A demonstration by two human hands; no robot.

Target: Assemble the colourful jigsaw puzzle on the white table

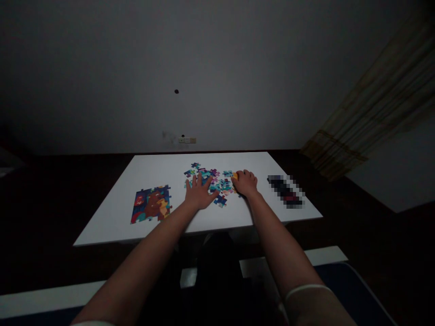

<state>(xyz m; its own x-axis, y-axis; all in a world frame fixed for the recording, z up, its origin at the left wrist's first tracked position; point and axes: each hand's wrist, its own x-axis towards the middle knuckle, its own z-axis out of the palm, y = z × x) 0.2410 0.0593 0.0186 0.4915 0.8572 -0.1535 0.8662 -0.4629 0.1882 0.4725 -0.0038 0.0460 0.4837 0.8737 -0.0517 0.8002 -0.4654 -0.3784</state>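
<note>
White tabletop [112, 194] under both hands, and the left hand [198, 194] lies palm down, fingers spread wide at the near edge of the loose puzzle pieces [205, 172], pinching nothing that shows; whatever sits beneath that palm is hidden. Over to the right hand [246, 183], fingers bent and back turned up, with an orange piece [235, 175] peeking out at its thumb side: pinched or merely touched, I cannot tell, because the hand covers the rest. Between the two hands, teal and purple pieces crowd together, some overlapping, and in this dim light their outlines blur into one another. Just below the left thumb sits a dark blue piece [220, 201], easy to pick out. Left of the left hand, well apart from the pile, lies a joined puzzle section [149, 206] with a brown figure on it, its near right corner close by the left forearm. Right of the right hand, a dark object [285, 191] is pixelated beyond recognition. Both upper arms run out of view.
</note>
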